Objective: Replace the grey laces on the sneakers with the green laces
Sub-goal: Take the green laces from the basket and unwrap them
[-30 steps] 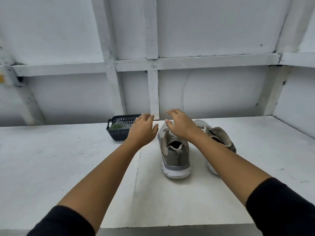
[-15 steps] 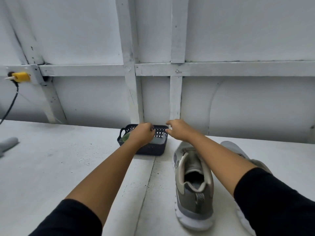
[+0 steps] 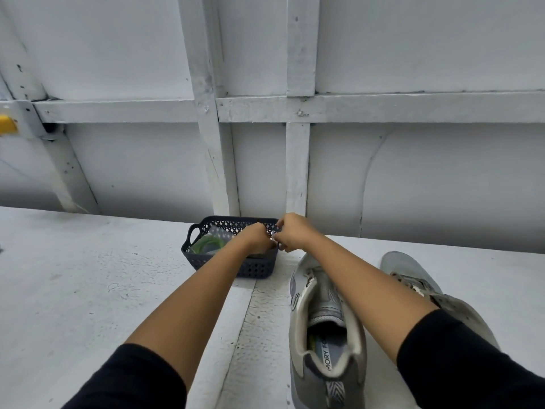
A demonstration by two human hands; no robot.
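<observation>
From the head camera we see the dark basket (image 3: 230, 265) at twelve o'clock on the white table (image 3: 88, 290), with the green laces (image 3: 206, 245) coiled in its nine o'clock end. The left hand (image 3: 256, 239) dips into its three o'clock end and the right hand (image 3: 293, 233) curls at that rim; we cannot tell what either holds. The grey sneakers (image 3: 324, 335) stand at the basket's five o'clock.
</observation>
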